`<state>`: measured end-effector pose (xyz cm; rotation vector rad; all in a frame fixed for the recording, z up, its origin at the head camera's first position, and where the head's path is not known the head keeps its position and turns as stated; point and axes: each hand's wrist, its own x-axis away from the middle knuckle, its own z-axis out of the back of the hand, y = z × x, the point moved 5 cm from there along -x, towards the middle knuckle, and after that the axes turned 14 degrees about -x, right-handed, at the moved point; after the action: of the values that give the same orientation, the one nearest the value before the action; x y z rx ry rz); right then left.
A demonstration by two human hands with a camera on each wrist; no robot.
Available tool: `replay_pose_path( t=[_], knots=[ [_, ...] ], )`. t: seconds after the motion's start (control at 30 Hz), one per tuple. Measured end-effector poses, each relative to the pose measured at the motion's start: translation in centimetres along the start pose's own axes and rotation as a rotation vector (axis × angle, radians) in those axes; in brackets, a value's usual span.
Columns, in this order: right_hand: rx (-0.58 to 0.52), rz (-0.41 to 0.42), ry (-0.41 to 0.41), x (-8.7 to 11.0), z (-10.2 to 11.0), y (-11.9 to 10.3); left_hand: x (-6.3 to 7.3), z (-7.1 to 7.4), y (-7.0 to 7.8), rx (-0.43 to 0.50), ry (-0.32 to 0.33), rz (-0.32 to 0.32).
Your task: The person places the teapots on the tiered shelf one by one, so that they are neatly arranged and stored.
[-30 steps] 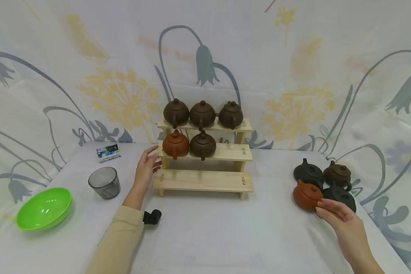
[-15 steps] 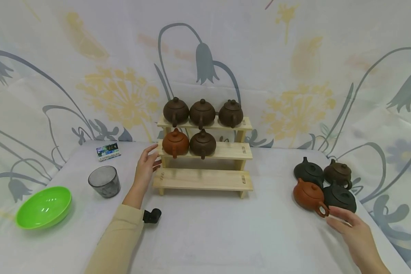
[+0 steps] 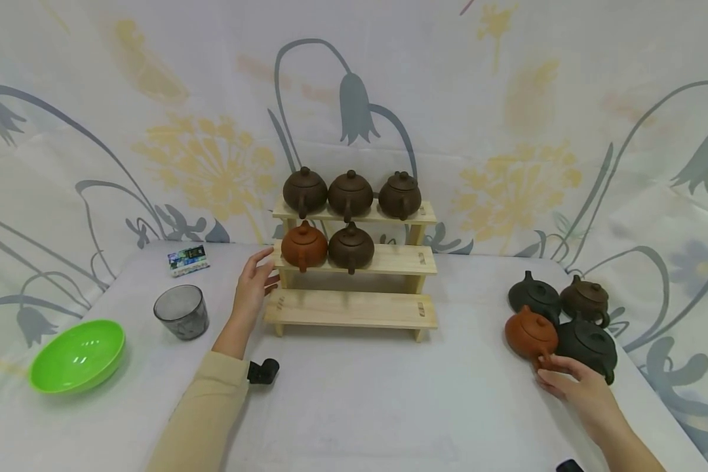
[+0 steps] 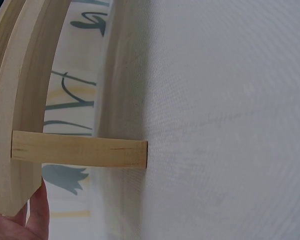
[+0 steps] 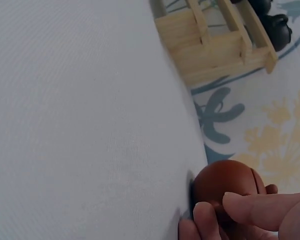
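Observation:
My right hand (image 3: pixel 578 390) pinches the handle of an orange-brown clay teapot (image 3: pixel 530 333), which stands on the white table at the right. In the right wrist view, thumb and fingertips close on the teapot (image 5: pixel 225 182) near its handle. Touching it are a black teapot (image 3: pixel 587 346) beside it and another black teapot (image 3: pixel 533 296) behind. My left hand (image 3: pixel 250 285) grips the left end of the middle tier of a three-tier wooden stand (image 3: pixel 354 308); in the left wrist view the fingers (image 4: pixel 38 212) show under the board's end.
Three dark brown teapots (image 3: pixel 351 195) line the top tier. On the middle tier sit an orange-brown teapot (image 3: pixel 304 247) and a dark brown teapot (image 3: pixel 351 248). Another brown teapot (image 3: pixel 584 299) stands far right. At left are a green bowl (image 3: pixel 65 367), a grey glass (image 3: pixel 183 318) and a small printed packet (image 3: pixel 189 261).
My right hand moved off the orange-brown teapot to the right, baring its handle, then came back left and took hold of that handle. The left hand has stayed at the stand.

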<state>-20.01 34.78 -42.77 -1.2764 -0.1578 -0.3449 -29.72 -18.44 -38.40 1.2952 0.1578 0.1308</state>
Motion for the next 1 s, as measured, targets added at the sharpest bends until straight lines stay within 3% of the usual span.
replay_pose_path(
  t=[0.47, 0.8, 1.0],
  knots=[
    [-0.077, 0.051, 0.05, 0.7, -2.3, -1.1, 0.0, 0.0, -0.1, 0.0, 0.004, 0.003],
    [-0.194, 0.086, -0.04, 2.0, -5.0, -3.3, 0.1, 0.0, 0.0, -0.013, -0.001, -0.001],
    [-0.159, 0.158, -0.08, 2.9, -6.2, -5.5, 0.0, 0.0, -0.1, -0.007, 0.007, 0.002]
  ],
)
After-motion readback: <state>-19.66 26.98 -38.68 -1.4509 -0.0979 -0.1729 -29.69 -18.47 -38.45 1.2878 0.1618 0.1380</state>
